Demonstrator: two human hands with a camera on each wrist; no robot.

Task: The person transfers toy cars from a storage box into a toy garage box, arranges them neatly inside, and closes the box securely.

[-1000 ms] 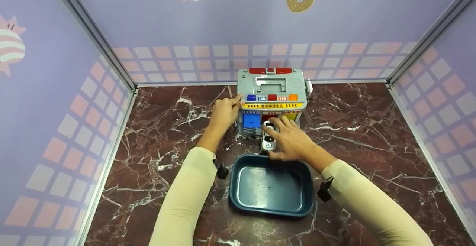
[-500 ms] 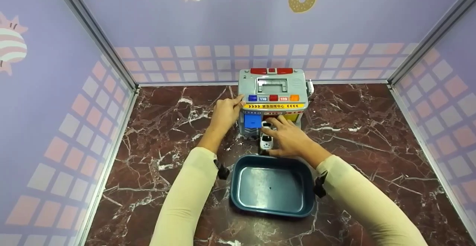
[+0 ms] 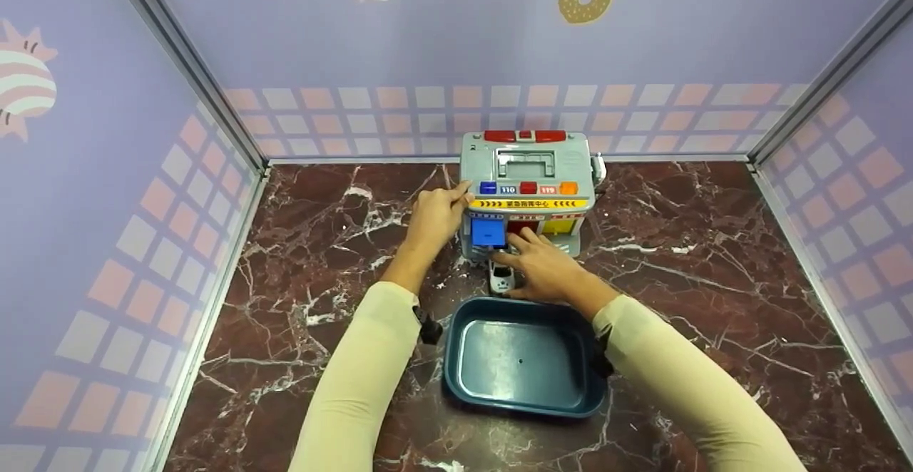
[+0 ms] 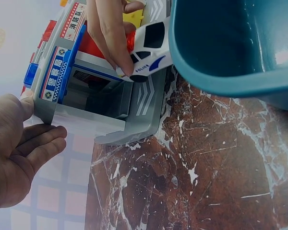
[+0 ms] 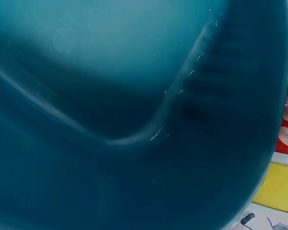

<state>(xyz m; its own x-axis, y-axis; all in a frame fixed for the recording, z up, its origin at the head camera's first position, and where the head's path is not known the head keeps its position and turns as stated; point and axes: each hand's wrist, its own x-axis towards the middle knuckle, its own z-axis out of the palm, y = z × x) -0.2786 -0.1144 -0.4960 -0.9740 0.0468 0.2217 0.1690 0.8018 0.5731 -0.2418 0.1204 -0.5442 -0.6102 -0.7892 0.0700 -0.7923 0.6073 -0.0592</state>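
A grey toy rescue station [image 3: 478, 167] with red lights on top stands against the back wall. My left hand [image 3: 435, 219] grips its left front corner, thumb on the edge and fingers at the side wall. The blue door [image 3: 488, 232] at the left is raised, and in the left wrist view a dark bay [image 4: 98, 96] shows behind it. My right hand [image 3: 546, 269] holds a white toy police car [image 3: 502, 279] between thumb and fingers, at the ramp before that bay. The car's front end is partly hidden by the fingers in the head view.
A dark teal plastic tub [image 3: 499, 379] sits close in front of the station, near the car's rear, and fills most of the right wrist view. The yellow door [image 3: 558, 226] at the station's right is down. Patterned panels wall in the marbled tabletop [image 3: 328, 258].
My right hand has moved the toy car leftward, from in front of the middle door to in front of the raised blue door. My left hand keeps its hold on the station.
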